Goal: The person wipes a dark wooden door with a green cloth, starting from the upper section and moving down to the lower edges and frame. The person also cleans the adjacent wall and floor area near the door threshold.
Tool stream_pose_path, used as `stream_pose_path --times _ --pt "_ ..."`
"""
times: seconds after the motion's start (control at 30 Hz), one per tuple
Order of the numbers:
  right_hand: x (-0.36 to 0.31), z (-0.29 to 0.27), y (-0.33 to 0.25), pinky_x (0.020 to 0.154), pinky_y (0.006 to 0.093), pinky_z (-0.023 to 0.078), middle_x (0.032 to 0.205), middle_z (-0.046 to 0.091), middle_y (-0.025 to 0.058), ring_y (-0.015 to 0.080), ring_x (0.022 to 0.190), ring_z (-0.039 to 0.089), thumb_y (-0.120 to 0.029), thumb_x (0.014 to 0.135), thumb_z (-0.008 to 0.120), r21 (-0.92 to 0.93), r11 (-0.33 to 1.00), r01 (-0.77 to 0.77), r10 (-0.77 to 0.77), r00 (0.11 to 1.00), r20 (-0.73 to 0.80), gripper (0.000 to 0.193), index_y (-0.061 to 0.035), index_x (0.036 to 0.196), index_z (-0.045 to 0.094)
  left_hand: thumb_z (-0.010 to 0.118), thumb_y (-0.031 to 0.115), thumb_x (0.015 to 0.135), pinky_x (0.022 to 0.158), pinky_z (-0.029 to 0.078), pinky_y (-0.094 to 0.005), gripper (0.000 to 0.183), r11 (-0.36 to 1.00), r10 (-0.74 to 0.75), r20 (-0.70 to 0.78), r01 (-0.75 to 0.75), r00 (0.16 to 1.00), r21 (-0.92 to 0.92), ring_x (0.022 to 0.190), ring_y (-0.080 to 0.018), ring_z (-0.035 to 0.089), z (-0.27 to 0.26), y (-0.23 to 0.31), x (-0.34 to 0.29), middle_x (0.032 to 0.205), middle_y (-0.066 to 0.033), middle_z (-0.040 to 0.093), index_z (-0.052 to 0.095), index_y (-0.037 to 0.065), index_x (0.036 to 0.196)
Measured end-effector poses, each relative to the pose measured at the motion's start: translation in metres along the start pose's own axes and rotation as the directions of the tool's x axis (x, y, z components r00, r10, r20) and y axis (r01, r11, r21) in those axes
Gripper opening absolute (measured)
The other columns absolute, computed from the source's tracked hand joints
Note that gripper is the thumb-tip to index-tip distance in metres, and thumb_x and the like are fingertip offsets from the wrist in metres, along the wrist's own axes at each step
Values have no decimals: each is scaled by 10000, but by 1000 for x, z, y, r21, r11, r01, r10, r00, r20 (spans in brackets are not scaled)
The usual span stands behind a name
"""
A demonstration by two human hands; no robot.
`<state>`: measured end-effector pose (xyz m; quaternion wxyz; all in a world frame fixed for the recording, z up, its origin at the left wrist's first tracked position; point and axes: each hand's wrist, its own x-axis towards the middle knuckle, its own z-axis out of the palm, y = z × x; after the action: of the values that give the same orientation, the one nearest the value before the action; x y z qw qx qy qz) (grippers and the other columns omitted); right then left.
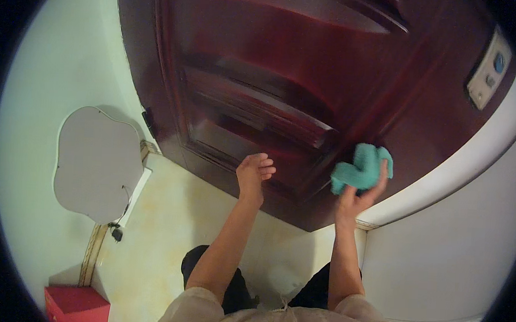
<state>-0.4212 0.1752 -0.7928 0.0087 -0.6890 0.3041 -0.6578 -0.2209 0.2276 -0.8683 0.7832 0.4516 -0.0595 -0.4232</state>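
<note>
So the right hand (360, 191) has its fingers clamped around a bunched-up teal cloth (362, 168), pressed against the lower part of a dark red wooden door (307, 88), near its right edge. The left hand (253, 171) is up by the door's bottom panel, fingers loosely curled, holding nothing; can't tell if it actually touches the wood. A lock plate (487, 70) sits higher on the door. Pale floor (169, 226) below, red box (76, 305) in the corner.
</note>
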Motion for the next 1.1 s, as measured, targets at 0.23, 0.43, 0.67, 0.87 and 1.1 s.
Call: stream_pose_path --times 0.23,0.43,0.67,0.87,1.1 --pt "-4 111 -36 1080 536 239 1429 431 147 392 1369 325 -71 691 633 -251 839 482 -355 835 420 726 -71 1388 429 580 210 863 608 490 -276 216 990 -91 119 103 989 -96 691 -191 658 -25 28 4 855 -106 680 634 39 983" --pt "21 229 -123 1036 485 336 1384 474 87 313 1300 424 -121 699 696 3 682 732 -608 564 559 664 -139 1332 495 564 169 887 499 424 -241 121 983 -62 117 81 991 -165 556 -142 572 -49 51 10 746 -55 634 614 64 920" --pt "54 191 -103 1007 477 411 1362 488 79 282 1247 485 -90 676 681 34 600 799 -650 462 604 659 -145 1309 505 507 326 989 394 198 -224 343 984 -85 138 105 987 -146 440 -58 256 -47 51 13 574 56 316 441 150 702" --pt "98 54 -35 1109 540 264 1446 419 90 343 1376 333 -133 631 699 -303 564 768 -500 610 615 751 -152 1353 493 435 379 1019 406 172 -222 414 989 -25 211 54 977 -134 457 -39 206 -21 69 4 570 77 264 339 184 666" --pt "175 65 -63 1139 568 131 1488 365 136 391 1418 218 -176 709 608 -537 687 490 -568 823 24 732 -111 1415 424 442 385 1016 394 164 -227 448 972 -25 152 60 988 -229 441 -41 197 -30 70 16 542 77 241 298 196 636"
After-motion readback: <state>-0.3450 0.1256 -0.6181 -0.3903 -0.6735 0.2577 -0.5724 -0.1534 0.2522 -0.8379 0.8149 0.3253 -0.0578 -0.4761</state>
